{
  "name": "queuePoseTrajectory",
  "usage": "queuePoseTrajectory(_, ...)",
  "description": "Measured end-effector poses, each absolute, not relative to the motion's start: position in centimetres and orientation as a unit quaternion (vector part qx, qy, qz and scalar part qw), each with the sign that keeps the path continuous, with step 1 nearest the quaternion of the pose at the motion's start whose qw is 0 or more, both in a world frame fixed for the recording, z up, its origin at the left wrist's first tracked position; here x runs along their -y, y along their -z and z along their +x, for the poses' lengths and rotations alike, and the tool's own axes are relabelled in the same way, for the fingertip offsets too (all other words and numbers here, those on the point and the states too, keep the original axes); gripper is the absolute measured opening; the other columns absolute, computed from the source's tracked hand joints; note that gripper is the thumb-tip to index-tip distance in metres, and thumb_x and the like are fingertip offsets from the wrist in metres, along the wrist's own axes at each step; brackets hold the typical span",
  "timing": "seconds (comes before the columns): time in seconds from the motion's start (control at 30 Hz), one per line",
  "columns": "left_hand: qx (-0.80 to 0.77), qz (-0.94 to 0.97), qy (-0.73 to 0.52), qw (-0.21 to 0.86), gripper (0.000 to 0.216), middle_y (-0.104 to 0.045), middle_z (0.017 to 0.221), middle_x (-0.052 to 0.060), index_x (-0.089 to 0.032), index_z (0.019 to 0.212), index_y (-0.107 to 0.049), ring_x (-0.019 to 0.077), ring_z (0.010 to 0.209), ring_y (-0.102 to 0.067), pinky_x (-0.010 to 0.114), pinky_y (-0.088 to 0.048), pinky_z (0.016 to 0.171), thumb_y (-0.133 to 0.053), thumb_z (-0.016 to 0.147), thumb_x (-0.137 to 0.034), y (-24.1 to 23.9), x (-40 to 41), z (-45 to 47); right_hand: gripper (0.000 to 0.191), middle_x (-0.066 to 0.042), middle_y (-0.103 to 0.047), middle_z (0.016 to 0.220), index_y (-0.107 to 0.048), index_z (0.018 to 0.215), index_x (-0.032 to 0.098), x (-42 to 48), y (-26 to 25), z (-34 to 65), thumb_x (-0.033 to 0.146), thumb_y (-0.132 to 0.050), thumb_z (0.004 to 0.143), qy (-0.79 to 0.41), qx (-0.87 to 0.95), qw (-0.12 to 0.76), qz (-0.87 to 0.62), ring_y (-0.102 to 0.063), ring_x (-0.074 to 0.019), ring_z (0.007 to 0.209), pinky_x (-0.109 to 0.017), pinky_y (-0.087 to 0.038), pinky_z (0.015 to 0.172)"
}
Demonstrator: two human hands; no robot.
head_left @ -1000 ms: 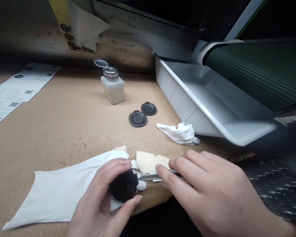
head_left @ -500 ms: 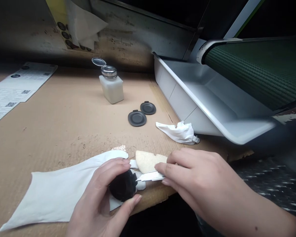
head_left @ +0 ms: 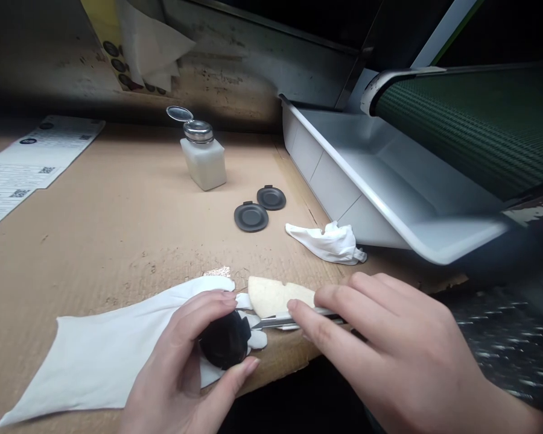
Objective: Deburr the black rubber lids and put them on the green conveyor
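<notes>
My left hand (head_left: 181, 367) is closed around the rim of a round black plastic cap (head_left: 224, 340), with a small tab on its right side. In my right hand (head_left: 389, 343) is a slim utility knife (head_left: 276, 322), its pointed metal blade aimed left at that tab. The tip is close to the tab; whether it touches cannot be made out. A white cloth glove (head_left: 104, 355) lies flat under my left hand. Behind the blade sits a cream-coloured, fan-shaped pad (head_left: 276, 295), partly covered by my right fingers.
Two more black caps (head_left: 251, 216) lie farther back on the cardboard (head_left: 131, 223). Behind them stands a square bottle (head_left: 204, 163) with its metal lid raised. A crumpled white cloth (head_left: 328, 242) rests by a grey tray (head_left: 348, 175). Printed sheets (head_left: 40, 157) are at left, a green conveyor belt (head_left: 475, 120) at right.
My right hand has shifted slightly right and its fingers have straightened along the knife. The blade has turned, showing a darker, narrower side. My left hand and the cap have hardly moved.
</notes>
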State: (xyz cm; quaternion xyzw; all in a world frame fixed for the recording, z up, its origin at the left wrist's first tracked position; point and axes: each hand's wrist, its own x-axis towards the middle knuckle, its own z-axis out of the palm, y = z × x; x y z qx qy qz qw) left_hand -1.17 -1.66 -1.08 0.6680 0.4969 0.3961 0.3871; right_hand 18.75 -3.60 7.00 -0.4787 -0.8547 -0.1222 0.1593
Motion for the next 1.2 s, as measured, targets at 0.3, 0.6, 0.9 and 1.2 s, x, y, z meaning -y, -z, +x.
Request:
queuePoseTrajectory(0.3,-0.485,0.672,-0.401,0.391,0.038,-0.052,0.118,-0.003,-0.036,0.108,-0.049,0.0193,0.115,-0.048,0.033,-0.044,0.098,-0.061,0.075,-0.021,1.4,1.7,-1.4,0.031,-0.004,-0.055,0.064,-0.066,0.085,0.015,3.5,-7.5,17.7,0.006,-0.037,0.079,0.147,0.866,0.135,-0.458,-0.046,-0.0145,0.058,-0.031,-0.028,0.052)
queuePoseTrajectory(0.6,-0.475,0.647,-0.423,0.420,0.042,-0.052,0.120,-0.003,-0.036,0.108,-0.051,0.0196,0.116,-0.045,0.028,-0.041,0.098,-0.066,0.071,-0.023,1.8,1.8,-1.4,0.026,-0.003,-0.058,0.066,-0.068,0.086,0.015,3.2,-7.9,17.3,0.012,-0.044,0.075,0.166,0.874,0.113,-0.442,-0.045,-0.0156,0.058,-0.033,-0.026,0.053)
queuePoseTrajectory(0.9,-0.483,0.611,-0.451,0.436,0.040,-0.057,0.114,-0.003,-0.035,0.102,-0.058,0.0208,0.112,-0.048,0.024,-0.040,0.094,-0.070,0.066,-0.022,1.3,1.6,-0.9,0.022,-0.002,-0.054,0.066,-0.065,0.085,0.017,2.6,-8.5,18.2,0.015,-0.045,0.076,0.099,0.882,0.077,-0.455,-0.044,-0.0153,0.057,-0.032,-0.026,0.049)
queuePoseTrajectory(1.2,-0.510,0.562,-0.451,0.470,0.038,-0.059,0.115,-0.003,-0.036,0.097,-0.062,0.0216,0.115,-0.048,0.024,-0.038,0.097,-0.073,0.063,-0.024,0.8,1.6,-0.8,0.016,0.002,-0.057,0.076,-0.058,0.092,0.024,2.3,-5.8,20.9,0.019,-0.044,0.088,0.019,0.818,0.090,-0.568,-0.050,-0.0137,0.066,-0.027,-0.033,0.054)
